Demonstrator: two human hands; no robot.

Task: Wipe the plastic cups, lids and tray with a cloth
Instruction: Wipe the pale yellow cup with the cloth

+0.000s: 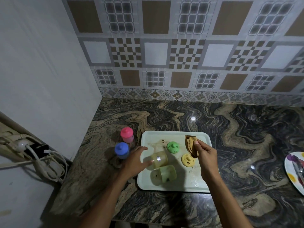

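One: Two hands are at work. What does the right hand [205, 155] hold?

Two: It pinches the brown cloth [190, 146], thumb on top and fingers curled under. The cloth is bunched up above the tray [174, 135].

One: And the left hand [136, 160]?

Two: Its fingers are stretched out and spread. The thumb is at the side of the yellow cup [158, 159], which lies tipped over on the tray. I cannot tell if the hand really touches it.

One: How do we do this bit well?

Two: I think the hand should wrap round the cup and hold it firm. It is round and could roll. Then push the cloth inside, turn it, and rub the outside too.

One: What else waits?

Two: The green cup [164, 175] lies just beside it. The green lid [172, 147] and yellow lid [188, 159] have dark spots.

One: What is hard to see?

Two: The insides of the cups. The pink cup [126, 134] and blue cup [121, 150] stand off the tray with lids on. A plate [294, 170] is cut off at the right edge.
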